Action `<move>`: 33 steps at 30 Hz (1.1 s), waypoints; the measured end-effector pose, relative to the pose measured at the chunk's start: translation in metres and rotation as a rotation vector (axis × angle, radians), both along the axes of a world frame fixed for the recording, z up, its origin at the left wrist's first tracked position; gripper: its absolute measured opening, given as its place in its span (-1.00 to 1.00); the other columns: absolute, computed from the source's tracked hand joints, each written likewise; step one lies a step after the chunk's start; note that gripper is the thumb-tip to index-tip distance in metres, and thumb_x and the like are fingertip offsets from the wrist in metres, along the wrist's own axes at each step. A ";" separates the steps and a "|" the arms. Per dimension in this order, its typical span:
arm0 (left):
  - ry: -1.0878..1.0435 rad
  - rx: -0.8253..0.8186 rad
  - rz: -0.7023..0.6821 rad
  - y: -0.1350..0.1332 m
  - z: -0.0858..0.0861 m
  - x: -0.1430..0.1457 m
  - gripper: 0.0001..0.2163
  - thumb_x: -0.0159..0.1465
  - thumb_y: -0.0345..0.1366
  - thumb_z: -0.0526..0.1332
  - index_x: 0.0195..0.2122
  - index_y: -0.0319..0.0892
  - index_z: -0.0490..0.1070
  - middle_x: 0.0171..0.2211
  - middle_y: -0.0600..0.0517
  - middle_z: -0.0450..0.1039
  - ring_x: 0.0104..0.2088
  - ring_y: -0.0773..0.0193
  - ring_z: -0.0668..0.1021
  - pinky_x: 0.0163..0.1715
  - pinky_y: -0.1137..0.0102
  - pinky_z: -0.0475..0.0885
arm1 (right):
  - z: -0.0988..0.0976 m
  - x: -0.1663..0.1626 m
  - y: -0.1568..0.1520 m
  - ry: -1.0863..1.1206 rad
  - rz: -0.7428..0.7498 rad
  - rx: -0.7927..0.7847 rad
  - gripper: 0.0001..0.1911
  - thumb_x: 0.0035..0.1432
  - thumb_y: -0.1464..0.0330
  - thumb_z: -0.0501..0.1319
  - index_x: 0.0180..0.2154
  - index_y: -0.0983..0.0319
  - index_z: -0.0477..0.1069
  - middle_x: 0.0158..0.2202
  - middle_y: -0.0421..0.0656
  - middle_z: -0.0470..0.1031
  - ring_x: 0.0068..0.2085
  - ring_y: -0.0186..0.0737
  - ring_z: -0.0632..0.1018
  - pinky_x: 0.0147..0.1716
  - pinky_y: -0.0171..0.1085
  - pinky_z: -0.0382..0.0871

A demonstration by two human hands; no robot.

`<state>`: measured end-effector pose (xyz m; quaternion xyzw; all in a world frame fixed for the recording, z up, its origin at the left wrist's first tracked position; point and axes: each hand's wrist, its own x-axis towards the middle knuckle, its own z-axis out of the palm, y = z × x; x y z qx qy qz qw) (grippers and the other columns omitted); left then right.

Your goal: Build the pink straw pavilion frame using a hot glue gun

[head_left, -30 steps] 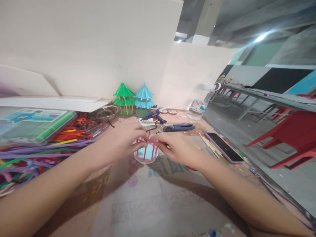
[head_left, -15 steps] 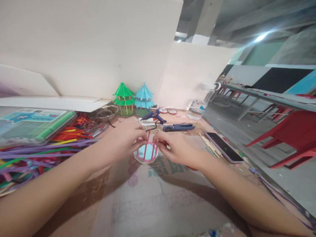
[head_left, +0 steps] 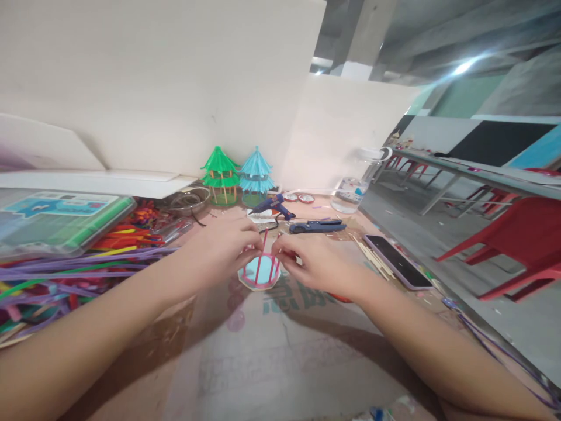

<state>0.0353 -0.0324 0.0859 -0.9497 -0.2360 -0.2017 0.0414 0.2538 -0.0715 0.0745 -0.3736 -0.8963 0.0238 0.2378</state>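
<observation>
Open lane in front, clutter on the other three sides

The easiest way in, as I see it, is low over the printed plastic sheet (head_left: pixel 263 362), between the forearms, up to the pink stick frame (head_left: pixel 259 269). Its flanks are taken: the left hand (head_left: pixel 232 242) and right hand (head_left: pixel 313 257) pinch its upper rim, leaving a narrow gap with an upright stick in it. Beyond, a glue gun (head_left: pixel 272 204) and pliers (head_left: pixel 318 226) bar the way, the green pavilion (head_left: pixel 218 161) and blue pavilion (head_left: pixel 256 164) behind. Pipe cleaners (head_left: pixel 109 263) crowd the left; wooden sticks (head_left: pixel 372 257) and a phone (head_left: pixel 398 261) hem the right.
</observation>
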 end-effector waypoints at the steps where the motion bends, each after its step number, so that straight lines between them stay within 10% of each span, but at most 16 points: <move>1: 0.000 0.002 0.002 0.000 0.000 0.000 -0.79 0.37 -0.29 0.10 -0.35 -0.13 0.49 -0.29 0.01 0.51 -0.15 0.16 0.48 -0.15 0.27 0.32 | 0.000 0.000 0.000 -0.001 -0.002 -0.004 -0.87 0.15 0.54 0.12 -0.32 0.24 0.40 -0.48 -0.22 0.44 -0.48 -0.34 0.35 -0.43 -0.38 0.08; 33: 0.018 0.022 0.027 -0.004 0.003 0.001 -0.79 0.36 -0.30 0.11 -0.38 -0.13 0.49 -0.28 0.01 0.52 -0.17 0.17 0.48 -0.16 0.27 0.33 | -0.001 -0.003 -0.003 -0.025 -0.067 0.032 -0.89 0.19 0.48 0.13 -0.29 0.25 0.42 -0.43 -0.16 0.50 -0.43 -0.30 0.41 -0.43 -0.35 0.09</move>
